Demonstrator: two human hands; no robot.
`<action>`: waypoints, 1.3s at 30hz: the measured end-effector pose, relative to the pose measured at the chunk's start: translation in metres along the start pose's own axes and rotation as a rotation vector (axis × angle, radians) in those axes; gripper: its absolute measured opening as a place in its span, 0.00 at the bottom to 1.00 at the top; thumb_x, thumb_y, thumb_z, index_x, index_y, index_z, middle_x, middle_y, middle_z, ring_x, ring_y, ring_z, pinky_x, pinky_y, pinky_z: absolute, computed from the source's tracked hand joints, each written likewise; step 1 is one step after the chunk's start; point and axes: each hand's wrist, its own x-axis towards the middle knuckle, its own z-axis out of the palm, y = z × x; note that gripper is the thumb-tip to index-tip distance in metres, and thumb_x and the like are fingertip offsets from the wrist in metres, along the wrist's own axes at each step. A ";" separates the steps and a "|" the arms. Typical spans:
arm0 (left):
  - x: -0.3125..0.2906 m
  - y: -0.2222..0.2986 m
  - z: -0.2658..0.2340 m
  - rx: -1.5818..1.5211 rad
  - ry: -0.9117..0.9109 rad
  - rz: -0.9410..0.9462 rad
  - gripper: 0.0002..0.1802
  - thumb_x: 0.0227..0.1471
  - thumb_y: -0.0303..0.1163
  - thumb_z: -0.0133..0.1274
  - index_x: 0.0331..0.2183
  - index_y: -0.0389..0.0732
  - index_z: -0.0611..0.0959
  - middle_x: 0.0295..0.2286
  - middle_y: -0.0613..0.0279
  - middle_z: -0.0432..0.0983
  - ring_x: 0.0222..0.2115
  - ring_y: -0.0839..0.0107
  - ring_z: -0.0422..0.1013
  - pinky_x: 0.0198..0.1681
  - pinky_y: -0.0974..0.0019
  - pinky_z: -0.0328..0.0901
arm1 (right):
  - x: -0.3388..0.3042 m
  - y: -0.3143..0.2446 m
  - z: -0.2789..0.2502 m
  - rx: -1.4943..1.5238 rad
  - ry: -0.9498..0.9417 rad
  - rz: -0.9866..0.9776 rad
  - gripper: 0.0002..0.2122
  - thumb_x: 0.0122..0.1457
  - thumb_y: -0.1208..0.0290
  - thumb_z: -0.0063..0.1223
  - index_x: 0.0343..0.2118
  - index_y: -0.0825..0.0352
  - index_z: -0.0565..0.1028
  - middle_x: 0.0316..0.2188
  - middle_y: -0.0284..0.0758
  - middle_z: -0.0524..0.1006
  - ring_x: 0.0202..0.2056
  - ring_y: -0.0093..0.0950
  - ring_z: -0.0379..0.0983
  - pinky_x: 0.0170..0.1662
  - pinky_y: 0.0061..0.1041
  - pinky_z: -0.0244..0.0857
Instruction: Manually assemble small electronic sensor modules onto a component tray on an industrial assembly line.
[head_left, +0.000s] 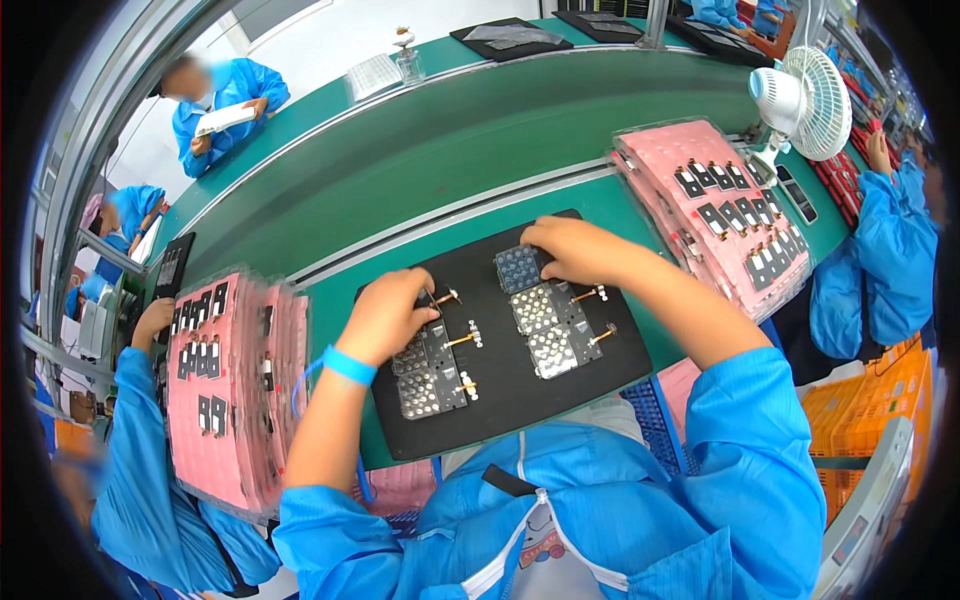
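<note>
A black mat lies before me on the green bench, with two columns of small dark keypad boards on it. My left hand, a blue band round its wrist, has its fingers closed on the upper end of the left column; the board there is mostly hidden. Below it are keypad boards with pale round dots. My right hand grips the edge of a bluish keypad board atop the right column. Nearer me sit more dotted boards. Thin gold-brown flex cables stick out from the boards' right sides.
Stacked pink trays of small black-and-white parts flank the mat, left and right. A white fan and a black handheld device are beyond the right stack. Green conveyor runs behind. Co-workers' sleeves are at both sides.
</note>
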 end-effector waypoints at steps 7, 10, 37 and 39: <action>0.018 -0.035 -0.003 -0.158 0.003 0.082 0.29 0.37 0.31 0.66 0.44 0.35 0.76 0.42 0.50 0.69 0.45 0.53 0.66 0.47 0.59 0.63 | 0.005 0.012 -0.006 -0.111 0.091 -0.017 0.23 0.41 0.71 0.66 0.44 0.65 0.74 0.40 0.39 0.72 0.46 0.39 0.68 0.49 0.34 0.63; -0.003 -0.017 -0.010 -0.019 0.197 0.127 0.30 0.35 0.32 0.67 0.43 0.35 0.76 0.39 0.50 0.70 0.42 0.52 0.67 0.46 0.57 0.63 | -0.011 -0.008 -0.021 0.038 -0.011 -0.032 0.20 0.40 0.70 0.68 0.37 0.66 0.74 0.36 0.38 0.73 0.44 0.40 0.69 0.46 0.35 0.64; -0.042 0.032 0.011 -0.072 -0.097 -0.089 0.19 0.37 0.28 0.65 0.34 0.34 0.77 0.27 0.48 0.74 0.32 0.47 0.71 0.34 0.55 0.65 | -0.025 -0.024 -0.003 0.126 -0.244 0.082 0.20 0.39 0.75 0.66 0.37 0.71 0.72 0.32 0.43 0.75 0.38 0.44 0.72 0.41 0.36 0.64; -0.048 0.038 0.014 -0.015 -0.013 -0.075 0.18 0.37 0.28 0.64 0.32 0.35 0.77 0.27 0.49 0.74 0.31 0.48 0.71 0.33 0.54 0.64 | -0.036 -0.028 0.005 0.081 -0.149 0.045 0.18 0.40 0.75 0.65 0.35 0.70 0.72 0.31 0.43 0.74 0.37 0.45 0.71 0.40 0.37 0.64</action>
